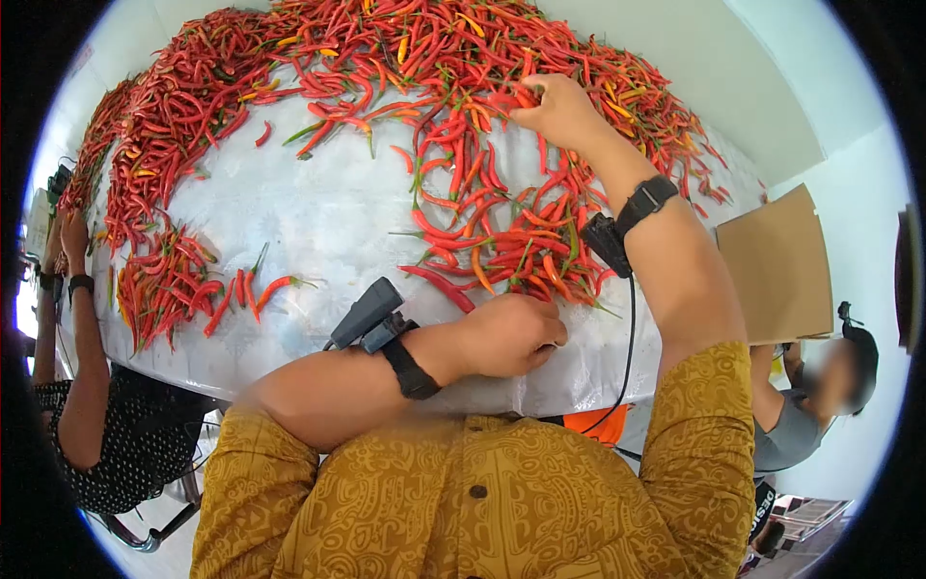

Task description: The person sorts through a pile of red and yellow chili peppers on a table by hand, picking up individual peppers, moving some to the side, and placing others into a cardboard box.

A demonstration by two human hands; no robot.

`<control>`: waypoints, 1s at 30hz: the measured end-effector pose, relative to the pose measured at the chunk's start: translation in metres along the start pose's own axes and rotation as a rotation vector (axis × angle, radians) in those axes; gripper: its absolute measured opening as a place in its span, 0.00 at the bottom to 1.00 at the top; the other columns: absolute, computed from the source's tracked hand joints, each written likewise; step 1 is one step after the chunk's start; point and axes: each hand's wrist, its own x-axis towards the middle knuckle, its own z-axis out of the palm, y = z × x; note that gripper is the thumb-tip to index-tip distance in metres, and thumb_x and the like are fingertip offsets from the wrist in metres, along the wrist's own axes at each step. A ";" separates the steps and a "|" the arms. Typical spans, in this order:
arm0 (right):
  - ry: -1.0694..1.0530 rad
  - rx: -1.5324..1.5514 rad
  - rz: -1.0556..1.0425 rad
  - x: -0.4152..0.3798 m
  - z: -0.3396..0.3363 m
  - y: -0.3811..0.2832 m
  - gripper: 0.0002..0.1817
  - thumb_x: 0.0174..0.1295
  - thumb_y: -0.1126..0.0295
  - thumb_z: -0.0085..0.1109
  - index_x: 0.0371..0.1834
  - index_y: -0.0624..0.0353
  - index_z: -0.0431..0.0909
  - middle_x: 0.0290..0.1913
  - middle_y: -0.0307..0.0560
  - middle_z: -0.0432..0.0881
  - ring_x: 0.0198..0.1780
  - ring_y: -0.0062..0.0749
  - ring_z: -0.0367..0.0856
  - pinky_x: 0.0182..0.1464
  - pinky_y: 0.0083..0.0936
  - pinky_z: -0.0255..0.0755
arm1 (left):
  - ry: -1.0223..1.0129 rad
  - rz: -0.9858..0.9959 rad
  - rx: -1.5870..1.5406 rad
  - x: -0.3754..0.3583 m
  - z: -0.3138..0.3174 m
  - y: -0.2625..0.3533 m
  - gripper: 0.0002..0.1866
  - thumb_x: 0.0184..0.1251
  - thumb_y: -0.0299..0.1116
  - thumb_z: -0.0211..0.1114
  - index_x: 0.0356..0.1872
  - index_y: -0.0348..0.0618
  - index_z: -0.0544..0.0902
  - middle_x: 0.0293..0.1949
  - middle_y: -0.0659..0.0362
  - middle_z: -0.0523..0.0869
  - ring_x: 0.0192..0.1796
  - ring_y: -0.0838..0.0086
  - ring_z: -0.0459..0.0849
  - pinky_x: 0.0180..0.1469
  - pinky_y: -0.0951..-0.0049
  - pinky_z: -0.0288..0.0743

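Observation:
My right hand (561, 114) reaches to the near edge of the big heap of red chili peppers (444, 48). Its thumb and fingers are closed around a red chili pepper (526, 96). Close to the table's front edge, my left hand (511, 336) is curled shut with its back upward. What it holds, if anything, is hidden under the fingers. Just beyond it lies a looser spread of red and orange chili peppers (521, 241), many with green stems. Both my wrists carry black straps with small devices.
A pale plastic sheet (299, 212) covers the table. At left is a smaller chili pile (159, 289), near a co-worker's hand (73, 241). A cardboard box (776, 265) stands at right, beside another person (805, 415). A black cable (632, 338) hangs from my right wrist.

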 end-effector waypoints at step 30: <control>-0.483 0.312 0.010 0.028 -0.018 -0.002 0.29 0.43 0.66 0.69 0.46 0.74 0.72 0.40 0.48 0.80 0.41 0.25 0.76 0.45 0.23 0.67 | -0.008 0.014 -0.029 0.000 0.002 -0.003 0.09 0.49 0.28 0.61 0.33 0.39 0.79 0.31 0.53 0.78 0.37 0.58 0.79 0.40 0.61 0.74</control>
